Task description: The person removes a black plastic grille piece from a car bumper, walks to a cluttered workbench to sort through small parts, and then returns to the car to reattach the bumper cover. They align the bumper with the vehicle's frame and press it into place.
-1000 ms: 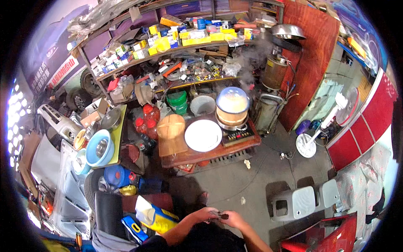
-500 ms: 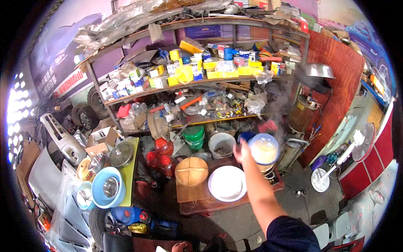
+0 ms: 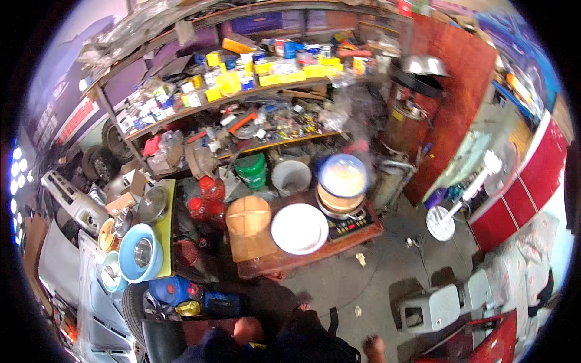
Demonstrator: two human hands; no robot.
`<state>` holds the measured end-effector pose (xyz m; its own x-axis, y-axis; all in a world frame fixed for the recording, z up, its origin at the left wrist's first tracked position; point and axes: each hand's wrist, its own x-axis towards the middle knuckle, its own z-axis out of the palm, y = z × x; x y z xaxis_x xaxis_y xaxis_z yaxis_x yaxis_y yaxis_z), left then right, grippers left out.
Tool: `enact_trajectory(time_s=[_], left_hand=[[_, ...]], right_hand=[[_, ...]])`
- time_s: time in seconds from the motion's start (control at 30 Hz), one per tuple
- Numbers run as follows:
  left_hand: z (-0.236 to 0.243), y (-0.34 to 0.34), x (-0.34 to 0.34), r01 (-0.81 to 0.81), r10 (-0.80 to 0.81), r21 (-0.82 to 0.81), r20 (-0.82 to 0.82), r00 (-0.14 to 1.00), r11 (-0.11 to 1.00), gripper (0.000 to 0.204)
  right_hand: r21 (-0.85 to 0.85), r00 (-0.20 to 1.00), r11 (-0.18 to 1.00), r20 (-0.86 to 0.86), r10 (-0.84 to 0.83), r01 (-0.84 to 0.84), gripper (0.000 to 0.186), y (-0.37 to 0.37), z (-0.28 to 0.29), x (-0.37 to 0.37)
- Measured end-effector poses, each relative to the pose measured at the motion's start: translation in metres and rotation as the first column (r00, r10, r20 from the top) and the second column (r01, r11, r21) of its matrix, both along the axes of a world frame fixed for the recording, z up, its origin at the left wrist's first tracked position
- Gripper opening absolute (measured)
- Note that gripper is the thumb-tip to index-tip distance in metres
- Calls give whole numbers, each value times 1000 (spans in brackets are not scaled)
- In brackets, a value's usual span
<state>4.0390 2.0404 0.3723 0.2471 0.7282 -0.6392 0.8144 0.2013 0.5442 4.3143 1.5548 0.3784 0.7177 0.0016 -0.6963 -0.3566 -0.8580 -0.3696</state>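
At the lower edge, my left hand (image 3: 248,330) is low near my dark-clothed legs. It looks rounded and blurred, so its fingers do not read clearly. My right hand (image 3: 374,348) hangs low at my right side over the grey floor, its fingers smeared. Neither hand visibly touches anything on the low red-brown table (image 3: 284,264) ahead. On that table, a steamer (image 3: 339,201) topped by a blue-rimmed bowl (image 3: 344,175) stands on a black induction cooker (image 3: 357,225). Left of it are a white basin (image 3: 299,228) and a round wooden lid (image 3: 249,216) on a board (image 3: 257,249).
Behind stands a cluttered shelf (image 3: 206,106) with small boxes. A green bucket (image 3: 250,170) and a grey bucket (image 3: 291,178) sit below it. At left, a blue basin (image 3: 140,253) rests by a yellow-green tabletop (image 3: 164,239). Stools (image 3: 431,308) and a fan (image 3: 440,224) stand right.
My right arm has drawn back from beside the blue-rimmed bowl and dropped to my side. The view has shifted, so the scene sits further left and higher. The table's things stay in place.
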Motion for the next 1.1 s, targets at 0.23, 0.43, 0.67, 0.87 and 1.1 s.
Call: enact_trajectory(time_s=[0.23,0.43,0.67,0.87,1.1], left_hand=[[36,-109,249,762,-811,370,-38,583,531,19],[28,-485,327,707,-924,632,-43,-379,-319,17],[46,-826,194,589,-545,333,224,-808,-736,19],[0,-991,124,218,-210,282,57,-976,-934,24],[-74,-1286,-79,26,-29,-78,39,-999,-997,23]], right_hand=[[736,-564,-665,-606,-561,-128,35,-335,69,-367],[477,-567,-588,-823,-38,-653,7,-248,42,-535],[258,-440,-425,-795,418,-868,19,-136,-4,-583],[345,-545,-523,-785,294,-779,19,-271,-55,-611],[244,-937,-969,-343,-67,-20,29,-419,-79,-742]])
